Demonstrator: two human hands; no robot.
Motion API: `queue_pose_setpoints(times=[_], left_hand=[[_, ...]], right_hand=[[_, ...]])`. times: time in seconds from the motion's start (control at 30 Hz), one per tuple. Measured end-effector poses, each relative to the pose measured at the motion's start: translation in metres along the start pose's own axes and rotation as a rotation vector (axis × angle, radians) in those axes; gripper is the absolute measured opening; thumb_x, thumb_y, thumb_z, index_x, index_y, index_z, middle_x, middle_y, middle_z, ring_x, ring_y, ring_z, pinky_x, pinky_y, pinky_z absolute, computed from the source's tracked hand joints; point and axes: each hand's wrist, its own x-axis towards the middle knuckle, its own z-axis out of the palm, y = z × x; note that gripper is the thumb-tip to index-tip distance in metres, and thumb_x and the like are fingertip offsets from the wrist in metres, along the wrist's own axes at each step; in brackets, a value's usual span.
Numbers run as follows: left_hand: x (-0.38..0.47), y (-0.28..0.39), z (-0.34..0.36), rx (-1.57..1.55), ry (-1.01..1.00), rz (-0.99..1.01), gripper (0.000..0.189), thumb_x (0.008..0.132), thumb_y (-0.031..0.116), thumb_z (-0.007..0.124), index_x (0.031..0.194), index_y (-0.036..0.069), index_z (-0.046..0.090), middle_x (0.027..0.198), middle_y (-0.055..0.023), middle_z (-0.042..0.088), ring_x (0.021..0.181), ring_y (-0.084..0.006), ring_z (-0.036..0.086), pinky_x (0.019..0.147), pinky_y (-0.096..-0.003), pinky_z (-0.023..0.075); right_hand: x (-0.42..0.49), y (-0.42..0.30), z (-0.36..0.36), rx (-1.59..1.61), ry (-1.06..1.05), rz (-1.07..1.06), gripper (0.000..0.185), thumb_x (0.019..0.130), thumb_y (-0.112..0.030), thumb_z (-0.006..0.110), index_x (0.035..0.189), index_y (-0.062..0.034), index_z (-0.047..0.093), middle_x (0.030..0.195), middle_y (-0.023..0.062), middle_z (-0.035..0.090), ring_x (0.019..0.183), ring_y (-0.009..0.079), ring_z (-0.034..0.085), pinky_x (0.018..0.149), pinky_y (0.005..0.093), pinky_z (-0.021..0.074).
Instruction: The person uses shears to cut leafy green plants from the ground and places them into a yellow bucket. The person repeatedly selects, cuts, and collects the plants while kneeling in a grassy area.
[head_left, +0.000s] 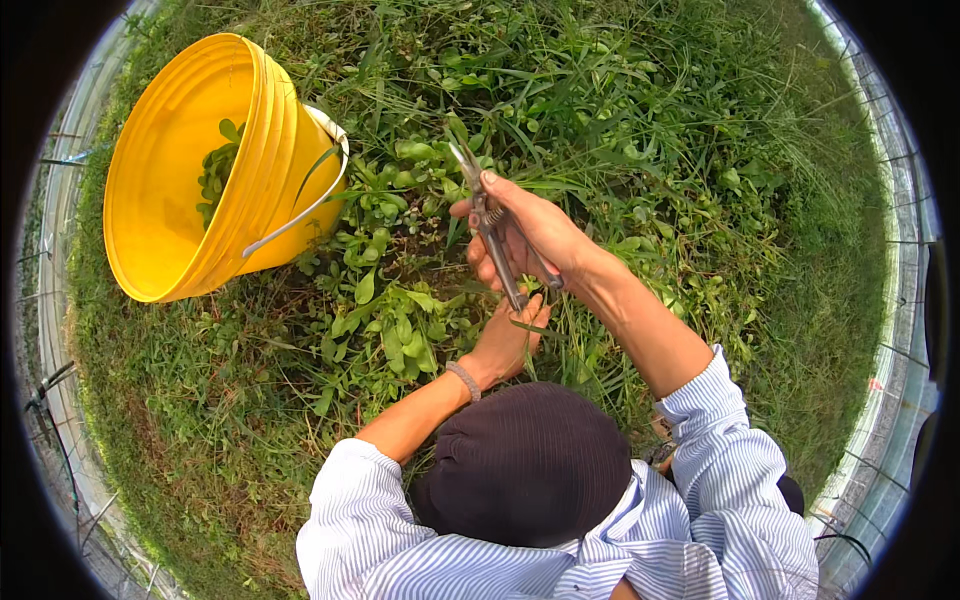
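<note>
My right hand (525, 232) holds pruning shears (491, 232) by the handles, with the pointed blades directed up and to the left over the leafy plants. Below it, my left hand (506, 337), with a braided band at the wrist, reaches into grass blades and stems; its fingers are partly hidden by the plants and the shears' handle, so its hold is unclear. Low, broad-leaved green plants (405, 330) grow just left of my left hand. A yellow plastic bucket (277, 165) lies tilted at the upper left, with some cut leafy greens (217, 176) inside.
Tall grass and weeds (600, 97) grow thickly among the leafy plants. The bucket's white handle (300, 217) hangs towards the plants. Pale plastic sheeting (885, 420) with thin rods curves along the right edge, and similar sheeting (56, 270) runs along the left.
</note>
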Motion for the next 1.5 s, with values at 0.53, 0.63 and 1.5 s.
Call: queue_pose_setpoints(times=[0.53,0.63,1.5], left_hand=[[0.086,-0.069,-0.119,0.224,0.342,-0.119,0.042,0.082,0.017,0.072,0.122,0.005,0.063,0.135,-0.0194,0.054,0.126,-0.0394,0.05,0.111,-0.0559,0.0344],[0.062,-0.084,-0.089,0.173,-0.001,-0.171,0.045,0.081,0.02,0.073,0.122,0.004,0.062,0.134,-0.0205,0.053,0.126,-0.0376,0.049,0.109,-0.0554,0.0358],[0.151,-0.11,-0.145,-0.031,0.332,-0.265,0.029,0.084,0.007,0.073,0.108,-0.005,0.062,0.109,-0.019,0.065,0.099,-0.0347,0.064,0.087,-0.0411,0.052]], right_hand=[[-0.082,0.215,-0.063,0.802,0.626,0.068,0.036,0.102,-0.044,0.056,0.107,-0.0086,0.062,0.08,-0.0001,0.06,0.061,0.011,0.057,0.057,0.0288,0.0519],[-0.073,0.214,-0.058,0.767,0.671,0.036,0.038,0.099,-0.047,0.06,0.107,-0.0098,0.058,0.082,0.0019,0.061,0.063,0.015,0.062,0.056,0.0308,0.0536],[0.047,0.087,-0.084,0.445,0.074,0.185,0.062,0.102,-0.061,0.036,0.118,-0.0035,0.055,0.072,0.0028,0.055,0.06,0.0164,0.056,0.055,0.0336,0.0482]])
